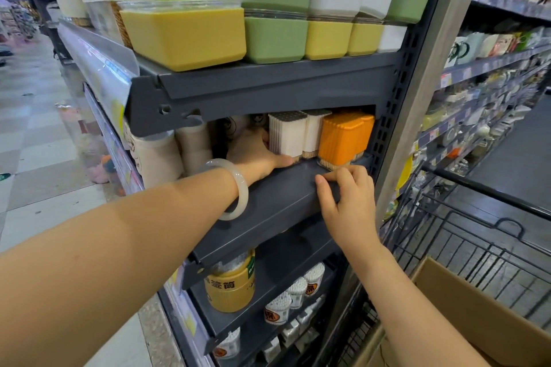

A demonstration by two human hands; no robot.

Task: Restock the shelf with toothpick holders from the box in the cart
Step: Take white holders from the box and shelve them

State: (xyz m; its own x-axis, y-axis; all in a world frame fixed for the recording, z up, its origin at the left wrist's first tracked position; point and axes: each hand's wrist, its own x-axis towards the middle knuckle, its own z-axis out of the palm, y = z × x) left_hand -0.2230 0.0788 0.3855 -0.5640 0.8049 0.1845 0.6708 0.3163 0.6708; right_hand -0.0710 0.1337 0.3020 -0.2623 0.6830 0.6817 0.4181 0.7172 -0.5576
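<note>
White toothpick holders (287, 134) with dark lids stand in a row at the back of the dark grey shelf (277, 197), and orange toothpick holders (340, 137) stand to their right. My left hand (253, 155), a pale bangle on its wrist, reaches into the shelf. It grips the front white holder from the left, with the thumb along its base. My right hand (348, 199) curls its fingers over the shelf's front edge, just below the orange holders. The open cardboard box (465, 316) sits in the wire cart (465, 235) at the lower right; its contents are hidden.
Yellow, green and white storage tubs (185, 36) fill the shelf above. Cream jars (193, 143) stand left of my left hand. Below are a yellow canister (229, 286) and cotton swab jars (278, 307). A tiled aisle runs along the left.
</note>
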